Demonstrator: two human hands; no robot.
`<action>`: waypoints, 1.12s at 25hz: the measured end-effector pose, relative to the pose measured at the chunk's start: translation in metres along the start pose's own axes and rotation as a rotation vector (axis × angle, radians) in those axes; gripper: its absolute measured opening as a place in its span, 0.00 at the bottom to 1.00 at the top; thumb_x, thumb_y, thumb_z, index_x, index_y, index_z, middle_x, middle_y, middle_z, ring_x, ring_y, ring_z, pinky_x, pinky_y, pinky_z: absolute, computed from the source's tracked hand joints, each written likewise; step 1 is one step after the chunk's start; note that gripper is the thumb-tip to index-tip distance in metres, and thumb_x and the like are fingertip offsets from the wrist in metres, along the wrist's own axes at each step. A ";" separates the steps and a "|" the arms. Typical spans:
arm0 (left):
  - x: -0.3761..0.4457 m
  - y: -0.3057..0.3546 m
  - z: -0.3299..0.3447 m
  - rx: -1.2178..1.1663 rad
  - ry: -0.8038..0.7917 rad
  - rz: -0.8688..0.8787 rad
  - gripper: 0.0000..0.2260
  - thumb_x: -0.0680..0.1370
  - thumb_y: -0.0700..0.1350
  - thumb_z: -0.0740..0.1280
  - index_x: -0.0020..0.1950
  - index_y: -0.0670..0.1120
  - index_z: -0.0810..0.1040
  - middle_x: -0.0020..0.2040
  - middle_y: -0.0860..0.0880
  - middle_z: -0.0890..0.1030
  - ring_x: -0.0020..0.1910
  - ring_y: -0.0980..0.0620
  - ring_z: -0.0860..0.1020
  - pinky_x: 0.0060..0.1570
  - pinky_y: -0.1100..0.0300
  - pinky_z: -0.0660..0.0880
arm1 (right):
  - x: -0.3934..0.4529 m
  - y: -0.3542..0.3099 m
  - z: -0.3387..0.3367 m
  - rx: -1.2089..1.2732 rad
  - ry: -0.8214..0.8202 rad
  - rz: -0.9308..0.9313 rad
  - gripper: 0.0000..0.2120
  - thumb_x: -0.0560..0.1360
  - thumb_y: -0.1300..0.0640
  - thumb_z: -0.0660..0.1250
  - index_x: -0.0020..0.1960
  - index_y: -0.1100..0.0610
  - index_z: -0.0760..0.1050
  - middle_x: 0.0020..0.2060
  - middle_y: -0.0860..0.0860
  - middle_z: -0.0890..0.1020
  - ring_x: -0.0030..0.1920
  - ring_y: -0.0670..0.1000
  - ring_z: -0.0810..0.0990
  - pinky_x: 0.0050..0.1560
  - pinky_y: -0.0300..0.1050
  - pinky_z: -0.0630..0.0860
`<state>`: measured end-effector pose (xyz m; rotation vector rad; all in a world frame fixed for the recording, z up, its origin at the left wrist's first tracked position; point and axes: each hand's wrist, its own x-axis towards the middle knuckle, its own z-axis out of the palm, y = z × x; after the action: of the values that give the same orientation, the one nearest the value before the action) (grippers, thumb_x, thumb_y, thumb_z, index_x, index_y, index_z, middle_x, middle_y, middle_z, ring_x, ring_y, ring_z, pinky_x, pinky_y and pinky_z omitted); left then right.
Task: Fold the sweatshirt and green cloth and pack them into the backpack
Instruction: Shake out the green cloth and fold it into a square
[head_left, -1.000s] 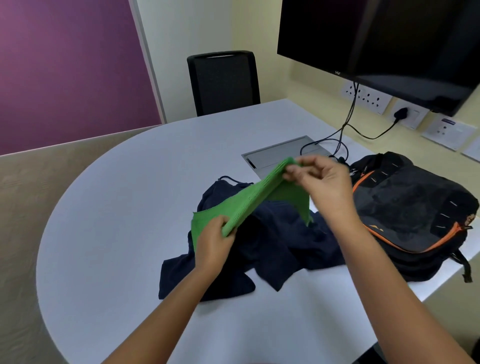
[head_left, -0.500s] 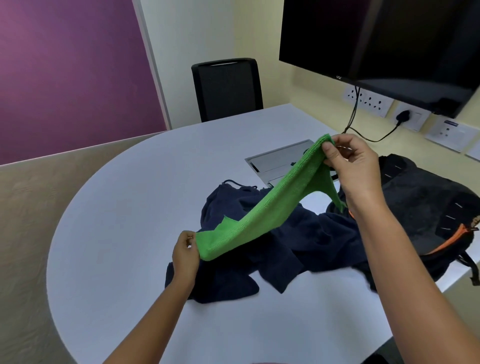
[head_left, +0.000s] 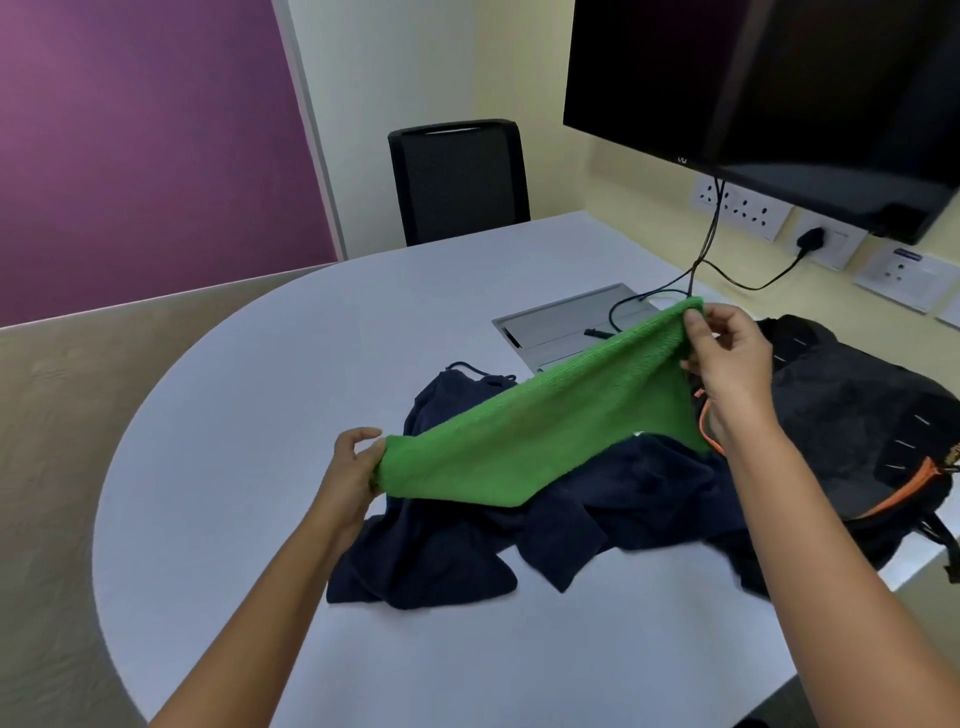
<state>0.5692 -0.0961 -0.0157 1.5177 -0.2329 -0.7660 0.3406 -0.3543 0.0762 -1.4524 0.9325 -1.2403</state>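
1. The left hand (head_left: 353, 467) pinches one corner of a bright green, fuzzy microfibre cloth (head_left: 540, 431) between thumb and curled fingers, low and near the person.
2. The right hand (head_left: 727, 353) grasps the opposite corner of the green cloth, pinched between thumb and fingertips, higher and farther away, just in front of the backpack.
3. The green cloth hangs in the air stretched between the two hands, sloping up from left to right, its lower edge drooping to a point above the sweatshirt; whether it touches the sweatshirt cannot be told.
4. A dark navy fleece sweatshirt (head_left: 519, 545) lies crumpled and unfolded on the pale grey, round-ended surface (head_left: 260, 415), under the cloth; a drawstring loop shows at its far edge.
5. A black fabric backpack with orange zip trim (head_left: 857, 426) lies on its side at the right edge of the surface, touching the sweatshirt's right side.
6. A grey metal cable hatch (head_left: 561, 327) is set into the surface beyond the sweatshirt, with black cables (head_left: 701, 260) running from it up toward a black wall-mounted screen (head_left: 779, 93).
7. White wall sockets (head_left: 743, 208) sit beneath the screen, one with a black plug in it.
8. A black mesh-backed office chair (head_left: 457, 182) stands at the far end of the surface, beside a purple wall panel (head_left: 145, 145).
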 end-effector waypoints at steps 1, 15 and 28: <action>-0.002 0.006 -0.003 -0.004 -0.041 0.016 0.08 0.80 0.38 0.58 0.59 0.45 0.67 0.44 0.44 0.77 0.40 0.50 0.75 0.44 0.57 0.73 | 0.002 0.005 -0.005 0.006 0.020 0.027 0.06 0.77 0.58 0.65 0.44 0.48 0.73 0.38 0.46 0.74 0.33 0.41 0.73 0.28 0.31 0.72; -0.022 0.110 -0.051 0.403 -0.144 0.321 0.05 0.69 0.39 0.73 0.43 0.46 0.80 0.39 0.41 0.79 0.32 0.61 0.78 0.38 0.73 0.76 | 0.004 -0.017 -0.035 0.124 0.025 0.014 0.05 0.72 0.52 0.69 0.40 0.52 0.75 0.22 0.42 0.73 0.18 0.41 0.63 0.18 0.33 0.61; 0.059 -0.042 -0.022 0.713 0.119 0.098 0.15 0.75 0.39 0.68 0.61 0.40 0.74 0.56 0.42 0.79 0.49 0.46 0.77 0.48 0.56 0.72 | 0.014 0.131 -0.005 -0.270 -0.183 0.425 0.08 0.76 0.62 0.65 0.55 0.57 0.72 0.44 0.53 0.78 0.38 0.47 0.78 0.36 0.40 0.76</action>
<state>0.6139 -0.1076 -0.0761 2.1959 -0.5253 -0.5292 0.3431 -0.3989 -0.0478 -1.4464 1.2385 -0.6790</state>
